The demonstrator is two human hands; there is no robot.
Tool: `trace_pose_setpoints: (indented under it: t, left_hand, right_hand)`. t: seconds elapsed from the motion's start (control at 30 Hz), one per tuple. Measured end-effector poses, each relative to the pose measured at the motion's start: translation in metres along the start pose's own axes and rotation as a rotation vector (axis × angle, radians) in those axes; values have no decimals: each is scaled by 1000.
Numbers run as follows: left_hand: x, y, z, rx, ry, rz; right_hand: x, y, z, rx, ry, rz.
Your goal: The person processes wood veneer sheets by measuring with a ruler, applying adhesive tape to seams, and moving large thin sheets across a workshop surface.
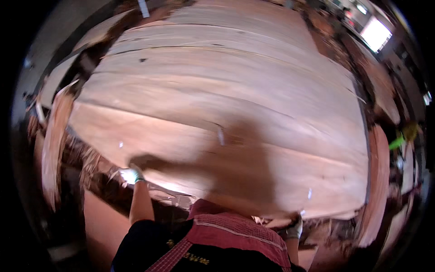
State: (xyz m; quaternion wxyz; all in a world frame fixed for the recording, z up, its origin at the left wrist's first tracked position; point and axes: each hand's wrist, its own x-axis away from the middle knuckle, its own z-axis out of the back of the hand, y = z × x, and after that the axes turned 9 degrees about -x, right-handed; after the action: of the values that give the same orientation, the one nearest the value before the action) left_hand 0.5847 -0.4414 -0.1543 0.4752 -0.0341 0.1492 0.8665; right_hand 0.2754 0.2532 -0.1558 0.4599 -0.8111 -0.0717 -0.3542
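A broad, pale pinkish-brown wood veneer sheet (181,149) lies in front of me on more veneer, with wavy edges and long cracks across it. My left hand (131,175), in a white glove with a green cuff, is closed on its near left edge, somewhat blurred. At the near right edge my right hand (295,227), also gloved, grips the sheet; its fingertips show on top and the rest is partly hidden. Small white patches (309,194) dot the surface. My shadow falls over the middle.
Torn veneer scraps (95,174) lie along the near left side. Upright veneer pieces hang at the left (56,149) and right (378,181). A reddish board (104,226) is at lower left. Something bright green (396,143) shows at far right, and a bright window (376,34) at upper right.
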Motion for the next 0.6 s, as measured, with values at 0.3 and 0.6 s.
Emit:
trace_pose_setpoints:
  t: [0.3,0.6]
  left_hand:
    - [197,188,73,158,-108,-1406]
    - [242,218,62,-81,-282,-1461]
  right_hand:
    - [-11,-5,15,5,59,-45]
    - [12,-18,15,32,68,-97]
